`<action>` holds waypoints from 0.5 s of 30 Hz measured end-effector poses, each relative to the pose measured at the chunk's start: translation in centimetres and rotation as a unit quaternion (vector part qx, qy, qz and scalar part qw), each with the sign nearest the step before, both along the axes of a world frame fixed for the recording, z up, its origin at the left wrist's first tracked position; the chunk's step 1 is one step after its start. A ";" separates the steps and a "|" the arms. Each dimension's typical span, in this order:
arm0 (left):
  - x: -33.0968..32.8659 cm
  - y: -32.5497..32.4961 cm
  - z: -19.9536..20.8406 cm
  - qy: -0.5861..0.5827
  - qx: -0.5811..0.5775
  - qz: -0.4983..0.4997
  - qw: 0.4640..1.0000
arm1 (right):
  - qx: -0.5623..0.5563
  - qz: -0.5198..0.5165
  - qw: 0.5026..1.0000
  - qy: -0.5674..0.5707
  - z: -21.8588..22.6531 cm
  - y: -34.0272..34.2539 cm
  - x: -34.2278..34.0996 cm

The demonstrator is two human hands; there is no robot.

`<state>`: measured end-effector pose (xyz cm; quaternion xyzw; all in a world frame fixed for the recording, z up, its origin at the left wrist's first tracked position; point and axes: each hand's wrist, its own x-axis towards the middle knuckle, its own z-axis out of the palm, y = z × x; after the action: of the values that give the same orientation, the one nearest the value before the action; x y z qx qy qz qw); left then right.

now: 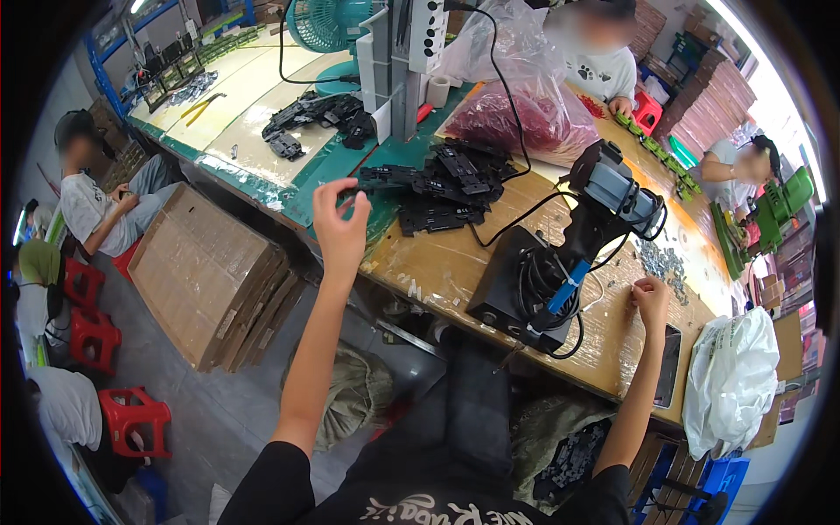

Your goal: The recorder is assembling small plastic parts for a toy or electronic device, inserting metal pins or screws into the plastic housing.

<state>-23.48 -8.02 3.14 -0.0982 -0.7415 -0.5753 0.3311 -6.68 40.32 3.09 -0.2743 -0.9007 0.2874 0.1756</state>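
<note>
My left hand (341,223) is raised at the left end of a pile of black plastic parts (455,179). Its thumb and fingers curve toward each other with a gap between them, and I see nothing held there. My right hand (650,302) rests low over the table at the right, fingertips pinched together; whatever is in them is too small or hidden. Just beyond it lie scattered small grey pieces (665,267). Between my hands stands a black machine (525,289) with a grey-blue head (617,188), coiled cables and a blue handle-like piece (569,287).
A dark flat device (668,367) and a white plastic bag (731,376) are at the right edge. Behind the pile rise a metal post (402,70), a bag of red material (534,122) and a teal fan (328,22). Cardboard sheets (206,271) lean at left. People sit around.
</note>
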 end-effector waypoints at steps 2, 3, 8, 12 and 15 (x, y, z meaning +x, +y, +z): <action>-0.2 0.4 1.6 -0.028 0.082 -0.028 0.996 | 0.004 -0.002 0.998 0.058 -0.5 -0.3 1.1; -0.4 0.2 2.1 -0.027 0.079 -0.027 0.996 | 0.010 -0.006 0.993 0.116 -0.6 -0.7 1.6; -0.4 -1.0 4.3 0.000 0.025 -0.077 0.997 | -0.032 -0.005 0.978 0.208 0.3 -5.2 3.9; 0.0 -1.3 4.7 0.029 -0.009 -0.079 0.996 | -0.094 0.014 0.972 0.214 1.1 -7.4 5.8; 0.8 -2.1 4.2 0.025 0.013 -0.089 0.996 | -0.138 0.018 0.956 0.257 1.3 -8.2 7.3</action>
<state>-22.71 -10.14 7.37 -0.1740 -0.7138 -0.6093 0.2982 0.59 32.12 4.38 -0.1963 -0.7814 0.4730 0.3565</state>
